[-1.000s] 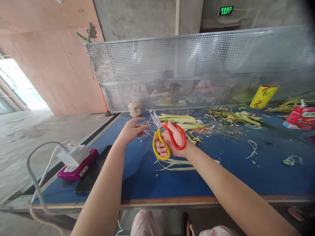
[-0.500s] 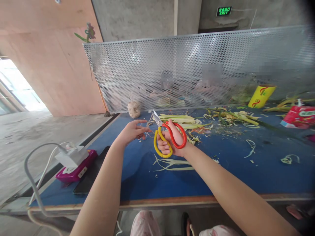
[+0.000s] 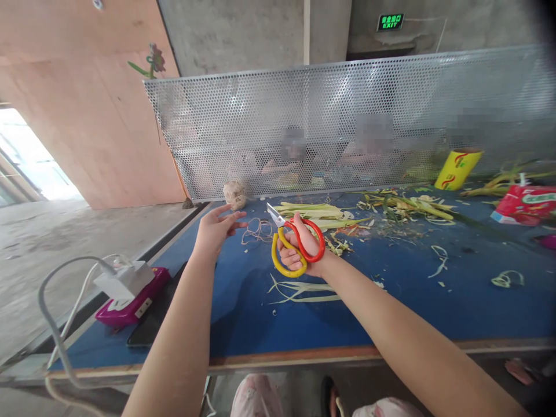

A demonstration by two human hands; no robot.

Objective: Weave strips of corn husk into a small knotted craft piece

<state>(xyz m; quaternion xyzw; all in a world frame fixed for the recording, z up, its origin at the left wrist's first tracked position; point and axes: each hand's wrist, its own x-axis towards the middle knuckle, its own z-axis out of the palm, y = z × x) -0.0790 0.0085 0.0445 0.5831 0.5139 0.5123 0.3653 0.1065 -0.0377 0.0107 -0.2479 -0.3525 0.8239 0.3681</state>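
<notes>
My right hand (image 3: 299,249) is wrapped round a pair of scissors (image 3: 313,255) with one red handle and one yellow handle. The scissor blades point up and to the left, nearly together. My left hand (image 3: 217,229) is open, its fingers stretched out just in front of a ball of twine (image 3: 235,196). I cannot tell whether a fingertip touches the ball. Loose tangled twine (image 3: 257,231) lies on the blue table between my hands. Pale husk strips (image 3: 304,291) lie below my right hand, and longer pale green husks (image 3: 310,210) lie beyond it.
A perforated metal screen (image 3: 260,127) stands along the back, with people behind it. On the left are a purple power strip (image 3: 130,310) with a plugged-in charger and a dark phone or tablet (image 3: 150,330). Plant scraps (image 3: 403,205), a yellow roll (image 3: 458,169) and a red packet (image 3: 523,202) lie rightward.
My left hand has moved left and away from the loose twine, toward the twine ball. The twine now lies on the table. My right hand still holds the scissors, almost unmoved.
</notes>
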